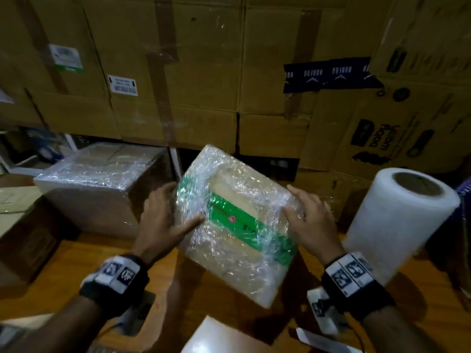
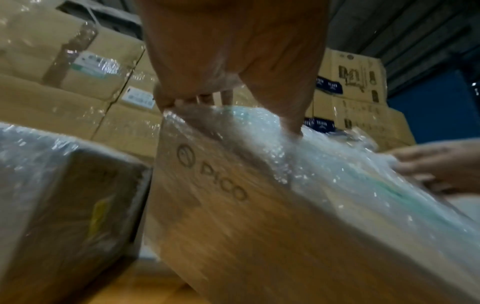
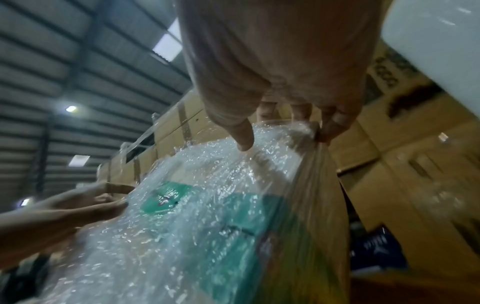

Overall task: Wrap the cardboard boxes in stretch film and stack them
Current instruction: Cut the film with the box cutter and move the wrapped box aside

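A small cardboard box with a green label, wrapped in crinkled stretch film, is held tilted above the wooden table. My left hand grips its left side, thumb on the top face and fingers behind the edge. My right hand grips the right side the same way. The left wrist view shows the wrapped box side with a printed logo under my left hand. In the right wrist view my right hand clamps the film-covered box at its upper corner. A roll of stretch film stands to the right.
A larger film-wrapped box sits on the table at the left, close to the held box. A wall of big stacked cartons fills the back. White papers lie at the near table edge. Bare wooden table shows in front of the larger box.
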`<state>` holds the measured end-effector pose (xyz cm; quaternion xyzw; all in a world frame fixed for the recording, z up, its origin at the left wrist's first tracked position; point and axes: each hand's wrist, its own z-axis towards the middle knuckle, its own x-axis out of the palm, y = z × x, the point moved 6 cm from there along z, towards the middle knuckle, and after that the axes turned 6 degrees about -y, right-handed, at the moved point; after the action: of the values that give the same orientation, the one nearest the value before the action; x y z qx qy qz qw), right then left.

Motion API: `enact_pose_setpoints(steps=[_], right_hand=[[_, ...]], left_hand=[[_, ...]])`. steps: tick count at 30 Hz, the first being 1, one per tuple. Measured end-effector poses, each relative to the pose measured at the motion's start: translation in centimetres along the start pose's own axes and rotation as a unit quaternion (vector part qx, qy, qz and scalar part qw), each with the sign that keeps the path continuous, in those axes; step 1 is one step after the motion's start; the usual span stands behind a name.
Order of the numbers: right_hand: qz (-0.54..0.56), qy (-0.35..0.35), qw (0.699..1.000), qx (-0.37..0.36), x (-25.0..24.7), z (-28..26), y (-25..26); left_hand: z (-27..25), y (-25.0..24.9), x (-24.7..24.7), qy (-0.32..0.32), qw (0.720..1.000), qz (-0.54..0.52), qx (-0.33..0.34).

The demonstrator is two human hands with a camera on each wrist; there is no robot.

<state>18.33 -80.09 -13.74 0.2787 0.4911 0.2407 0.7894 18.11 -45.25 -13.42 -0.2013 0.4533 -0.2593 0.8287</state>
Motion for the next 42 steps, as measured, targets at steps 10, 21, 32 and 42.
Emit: enact_pose_setpoints(steps=[10, 21, 32, 42], right_hand=[[0.007, 0.044, 0.993, -0.105, 2.3, 0.9, 1.7], [0.060, 0.066, 0.983, -0.157, 3.2, 0.5, 2.6], [0.017, 0.002, 0.969, -0.248, 2.3, 0.8, 5.0], [-0.187, 0.038, 0.945, -0.266, 7.3, -2.4, 3.1]], left_hand=[[-2.9, 0.6, -0.1, 0.082, 0.991, 0.075, 0.068], [-2.6, -1.4, 1.4, 0.150, 0.961, 0.128, 0.193], [-0.2, -1.2, -1.3, 0.075, 0.989, 0.076, 0.107], [-0.9, -1.0, 3.7, 0.077, 0.944, 0.222, 0.232]])
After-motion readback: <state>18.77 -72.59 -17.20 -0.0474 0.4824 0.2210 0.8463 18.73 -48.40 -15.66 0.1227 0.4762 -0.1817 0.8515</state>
